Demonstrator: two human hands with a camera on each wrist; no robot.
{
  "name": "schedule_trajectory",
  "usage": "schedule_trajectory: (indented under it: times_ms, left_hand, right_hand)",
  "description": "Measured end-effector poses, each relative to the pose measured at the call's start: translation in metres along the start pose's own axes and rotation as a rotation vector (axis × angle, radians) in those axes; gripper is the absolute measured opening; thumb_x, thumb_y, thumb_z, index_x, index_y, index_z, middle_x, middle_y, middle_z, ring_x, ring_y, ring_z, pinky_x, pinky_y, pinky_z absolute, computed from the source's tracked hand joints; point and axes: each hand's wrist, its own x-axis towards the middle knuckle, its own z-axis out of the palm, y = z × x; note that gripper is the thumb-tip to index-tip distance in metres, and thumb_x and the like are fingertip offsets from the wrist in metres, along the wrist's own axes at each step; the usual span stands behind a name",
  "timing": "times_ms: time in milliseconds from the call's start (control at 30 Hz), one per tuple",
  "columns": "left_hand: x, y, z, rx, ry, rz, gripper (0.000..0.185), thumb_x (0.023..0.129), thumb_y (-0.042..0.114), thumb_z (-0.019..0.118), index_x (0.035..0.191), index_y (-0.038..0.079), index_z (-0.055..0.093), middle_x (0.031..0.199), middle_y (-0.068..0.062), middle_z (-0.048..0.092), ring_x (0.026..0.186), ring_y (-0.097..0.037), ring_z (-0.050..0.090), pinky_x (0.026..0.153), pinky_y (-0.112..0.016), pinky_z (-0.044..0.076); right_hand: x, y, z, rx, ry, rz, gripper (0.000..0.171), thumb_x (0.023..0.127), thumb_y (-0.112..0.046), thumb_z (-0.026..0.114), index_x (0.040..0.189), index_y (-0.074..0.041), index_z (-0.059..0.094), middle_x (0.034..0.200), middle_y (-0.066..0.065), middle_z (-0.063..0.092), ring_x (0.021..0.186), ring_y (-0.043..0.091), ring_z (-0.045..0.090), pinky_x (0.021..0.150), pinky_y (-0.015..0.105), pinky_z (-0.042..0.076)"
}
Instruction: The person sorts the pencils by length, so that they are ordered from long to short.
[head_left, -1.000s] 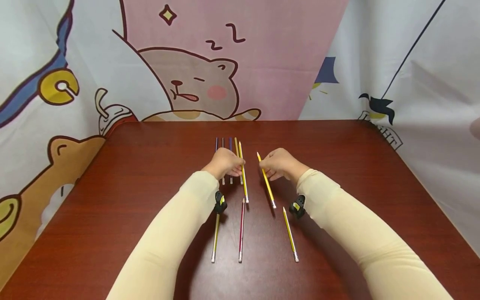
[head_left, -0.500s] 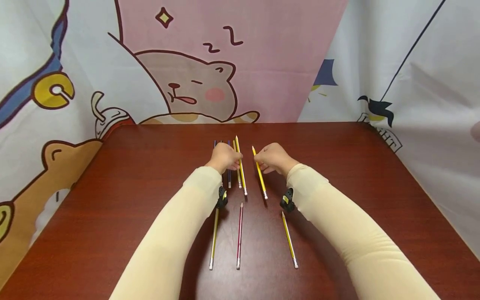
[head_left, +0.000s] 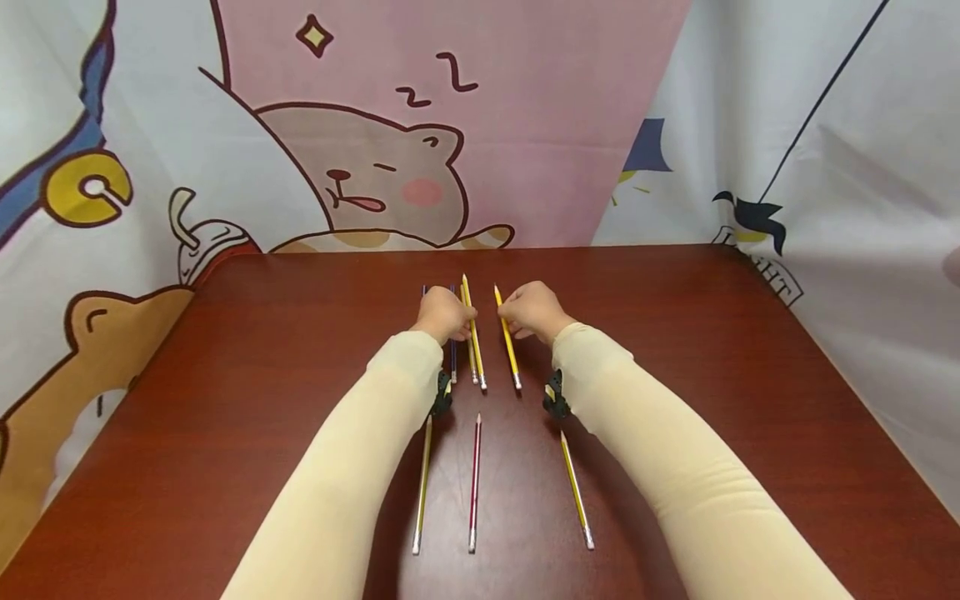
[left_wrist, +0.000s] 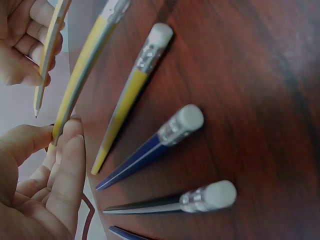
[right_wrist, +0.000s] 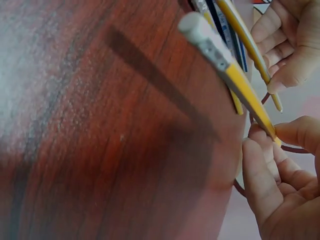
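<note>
Overhead, the left hand [head_left: 444, 315] pinches one yellow wooden pencil [head_left: 473, 333] beside a row of blue and yellow pencils [head_left: 452, 333] on the dark red wooden table [head_left: 675, 333], while the right hand [head_left: 534, 310] pinches a second yellow pencil [head_left: 507, 337] near its point.

From the left wrist, fingertips [left_wrist: 70, 145] clamp the shaft above eraser-tipped pencils [left_wrist: 165, 135].

From the right wrist, fingers [right_wrist: 280, 140] pinch mid-shaft. Both pencils look light, stiff and smooth; a mid-shaft grip seems best.

The right hand [right_wrist: 285, 175] at five o'clock pinches a yellow pencil [right_wrist: 225, 62], eraser end raised over the reddish-brown surface [right_wrist: 100, 140]. At one o'clock, the left hand [right_wrist: 290, 45] holds another yellow pencil [right_wrist: 247, 42].
</note>
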Motion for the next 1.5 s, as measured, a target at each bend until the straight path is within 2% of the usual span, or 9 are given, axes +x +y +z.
schedule_trajectory:
  times_ms: [300,433,633,833,1100,1300,1500]
  left_hand:
    - [0.009,0.000,0.003,0.083,-0.011,0.012,0.021,0.092,0.013,0.064,0.086,-0.007,0.069,0.054,-0.008,0.061,0.044,-0.011,0.059,0.056,-0.027,0.058]
    - [0.010,0.001,0.004,0.113,-0.016,0.033,0.021,0.092,0.013,0.064,0.087,-0.007,0.069,0.059,-0.010,0.064,0.050,-0.015,0.064,0.057,-0.028,0.058]
    - [0.006,0.003,0.007,0.160,0.016,0.070,0.021,0.092,0.014,0.065,0.091,-0.007,0.068,0.065,-0.013,0.068,0.059,-0.021,0.069,0.059,-0.030,0.058]
    - [0.008,0.004,0.012,0.189,0.022,0.063,0.021,0.093,0.016,0.066,0.095,-0.004,0.067,0.061,-0.009,0.063,0.052,-0.017,0.064,0.057,-0.030,0.057]
    - [0.014,0.005,0.019,0.248,0.039,0.041,0.022,0.092,0.019,0.066,0.090,-0.003,0.068,0.056,-0.007,0.060,0.043,-0.013,0.057,0.041,-0.022,0.047]
    - [0.016,0.005,0.021,0.301,0.059,0.073,0.023,0.091,0.019,0.067,0.089,-0.003,0.069,0.056,-0.006,0.060,0.041,-0.011,0.055,0.042,-0.023,0.048]
    - [0.016,0.005,0.024,0.359,0.060,0.086,0.023,0.092,0.020,0.067,0.094,-0.003,0.070,0.066,-0.009,0.065,0.046,-0.014,0.058,0.044,-0.024,0.048]
  right_hand:
    - [0.008,0.001,0.007,-0.020,0.027,0.021,0.017,0.090,-0.007,0.061,0.096,0.007,0.068,0.079,0.009,0.061,0.067,0.018,0.062,0.068,0.034,0.059]
    - [0.013,0.001,0.008,-0.026,0.036,0.047,0.016,0.090,-0.007,0.061,0.096,0.006,0.069,0.079,0.010,0.062,0.068,0.018,0.062,0.067,0.033,0.059]
    - [0.015,-0.001,0.012,-0.021,0.041,0.063,0.016,0.091,-0.007,0.061,0.095,0.006,0.070,0.079,0.011,0.064,0.069,0.019,0.064,0.067,0.033,0.059]
    - [0.016,-0.001,0.016,-0.054,0.059,0.069,0.015,0.091,-0.008,0.062,0.091,0.005,0.070,0.075,0.010,0.064,0.066,0.018,0.063,0.067,0.032,0.059]
    - [0.022,0.003,0.017,-0.101,0.067,0.100,0.015,0.091,-0.009,0.063,0.087,0.003,0.071,0.071,0.007,0.063,0.065,0.017,0.063,0.065,0.030,0.059]
    - [0.029,0.008,0.019,-0.099,0.079,0.104,0.015,0.091,-0.009,0.062,0.086,0.003,0.071,0.072,0.008,0.065,0.066,0.017,0.064,0.065,0.030,0.059]
    - [0.035,0.009,0.021,-0.115,0.090,0.108,0.014,0.090,-0.008,0.063,0.086,0.003,0.071,0.076,0.010,0.067,0.066,0.017,0.065,0.063,0.029,0.059]
